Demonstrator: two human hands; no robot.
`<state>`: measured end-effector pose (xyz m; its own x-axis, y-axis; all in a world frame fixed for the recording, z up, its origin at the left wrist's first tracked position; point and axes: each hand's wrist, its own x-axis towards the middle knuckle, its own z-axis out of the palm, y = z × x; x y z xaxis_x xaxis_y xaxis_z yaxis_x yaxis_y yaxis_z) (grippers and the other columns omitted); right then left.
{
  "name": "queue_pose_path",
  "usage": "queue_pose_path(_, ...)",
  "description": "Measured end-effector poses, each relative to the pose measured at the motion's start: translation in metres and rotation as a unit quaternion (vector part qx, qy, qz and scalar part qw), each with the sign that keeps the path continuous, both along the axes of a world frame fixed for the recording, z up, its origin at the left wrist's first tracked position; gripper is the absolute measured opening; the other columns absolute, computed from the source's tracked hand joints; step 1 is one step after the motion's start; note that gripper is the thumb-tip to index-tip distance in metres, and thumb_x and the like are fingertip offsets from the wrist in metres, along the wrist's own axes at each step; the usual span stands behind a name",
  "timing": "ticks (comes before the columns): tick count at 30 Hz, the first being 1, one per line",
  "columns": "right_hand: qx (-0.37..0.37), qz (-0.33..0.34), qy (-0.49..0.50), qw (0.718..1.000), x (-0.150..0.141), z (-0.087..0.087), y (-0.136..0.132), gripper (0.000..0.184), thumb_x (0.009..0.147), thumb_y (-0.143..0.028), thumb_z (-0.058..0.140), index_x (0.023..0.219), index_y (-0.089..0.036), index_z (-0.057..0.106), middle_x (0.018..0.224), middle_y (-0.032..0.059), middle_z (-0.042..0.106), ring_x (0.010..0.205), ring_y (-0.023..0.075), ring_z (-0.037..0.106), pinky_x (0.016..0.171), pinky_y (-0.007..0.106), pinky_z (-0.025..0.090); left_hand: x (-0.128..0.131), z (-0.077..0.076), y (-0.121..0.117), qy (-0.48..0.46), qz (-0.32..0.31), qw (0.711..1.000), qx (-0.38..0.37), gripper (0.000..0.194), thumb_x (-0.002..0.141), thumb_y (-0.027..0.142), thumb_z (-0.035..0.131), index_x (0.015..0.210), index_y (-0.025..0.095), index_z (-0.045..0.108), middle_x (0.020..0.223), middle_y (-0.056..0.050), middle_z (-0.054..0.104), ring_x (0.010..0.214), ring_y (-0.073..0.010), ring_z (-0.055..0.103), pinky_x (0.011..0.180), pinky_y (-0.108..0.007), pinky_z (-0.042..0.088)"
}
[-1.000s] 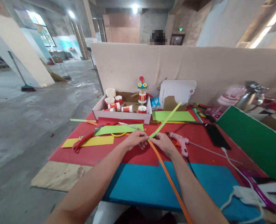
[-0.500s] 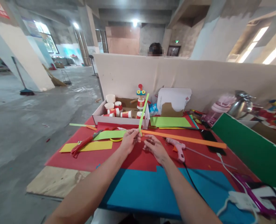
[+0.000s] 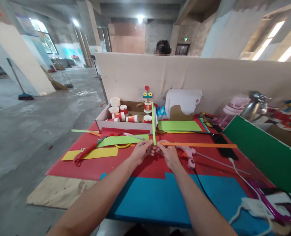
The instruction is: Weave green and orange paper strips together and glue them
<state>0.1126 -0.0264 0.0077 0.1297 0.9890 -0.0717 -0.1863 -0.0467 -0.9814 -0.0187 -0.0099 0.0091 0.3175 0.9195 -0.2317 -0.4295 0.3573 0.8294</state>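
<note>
A long orange paper strip [image 3: 202, 145] stretches off to the right, and a light green paper strip [image 3: 153, 121] points away from me. Their near ends meet at a right angle between my hands. My left hand [image 3: 142, 152] is closed at that corner, its fingertips against the green strip's end. On the orange strip's end, my right hand [image 3: 169, 153] pinches with thumb and fingers. The exact grip at the corner is partly hidden by the fingers. Just right of my right hand lies a pink glue gun [image 3: 190, 155] on the red sheet [image 3: 135, 170].
Red-handled scissors [image 3: 85, 153] lie left, over yellow [image 3: 108, 153] and green paper pieces. Behind stands a box [image 3: 126, 126] of paper cups and a cup figure [image 3: 147, 105]. A phone [image 3: 225, 152], cables and a green-sided box [image 3: 263, 157] are right. A person's head shows beyond the partition [image 3: 130, 75].
My right hand has closed on the orange strip's end, where its fingers were apart before. Both hands shifted slightly right. The green strip swung to point more straight away, the orange strip lies more level.
</note>
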Motion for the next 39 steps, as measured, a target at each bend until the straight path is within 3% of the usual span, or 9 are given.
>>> queue_pose_path(9,0.005,0.016,-0.003,1.000,-0.0013,-0.0019,0.0009,0.025,0.059,-0.039,0.073,0.067,-0.020,0.060,0.054,-0.0031,0.057,0.052,0.0126,0.052,0.056,0.026,0.043,0.0020,0.0025,-0.0014,0.047,0.006,0.999,0.018,0.027,0.061,0.029,0.076,0.066,0.012,0.056,0.053,-0.002,0.062,0.046,-0.0091,0.055,0.044,-0.018,0.041)
queue_pose_path(17,0.006,0.040,0.089,0.995,0.0020,0.0046,-0.0002,0.030,0.054,-0.031,0.075,0.080,-0.021,0.064,0.063,-0.0017,0.064,0.060,0.0137,0.059,0.067,0.029,0.050,0.0025,0.0001,0.0008,0.077,0.054,0.995,0.032,0.027,0.059,0.031,0.077,0.063,0.013,0.057,0.051,0.000,0.060,0.042,-0.0066,0.050,0.044,-0.019,0.041)
queue_pose_path(20,-0.007,0.042,0.094,0.995,0.0032,0.0016,0.0013,0.028,0.053,-0.034,0.077,0.074,-0.020,0.065,0.062,-0.0008,0.064,0.060,0.0140,0.060,0.069,0.030,0.052,0.0022,0.0002,0.0008,0.076,0.057,0.995,0.035,0.027,0.058,0.030,0.077,0.063,0.012,0.058,0.050,0.000,0.058,0.042,-0.0067,0.049,0.043,-0.019,0.041)
queue_pose_path(24,-0.035,0.055,0.082,0.995,0.0018,-0.0036,0.0022,0.029,0.052,-0.039,0.079,0.063,-0.017,0.065,0.060,0.0020,0.064,0.058,0.0138,0.059,0.066,0.030,0.052,0.0028,0.0017,-0.0006,0.085,0.044,0.994,0.046,0.025,0.060,0.030,0.075,0.063,0.012,0.059,0.053,-0.001,0.061,0.045,-0.0074,0.052,0.045,-0.019,0.042)
queue_pose_path(39,-0.028,0.020,0.065,0.997,-0.0022,-0.0042,-0.0011,0.029,0.049,-0.037,0.081,0.066,-0.019,0.066,0.057,-0.0017,0.061,0.055,0.0125,0.057,0.060,0.028,0.050,0.0048,0.0059,-0.0024,0.155,0.062,0.985,0.046,0.015,0.069,0.018,0.067,0.061,0.013,0.055,0.048,0.001,0.059,0.039,-0.0068,0.050,0.042,-0.018,0.041)
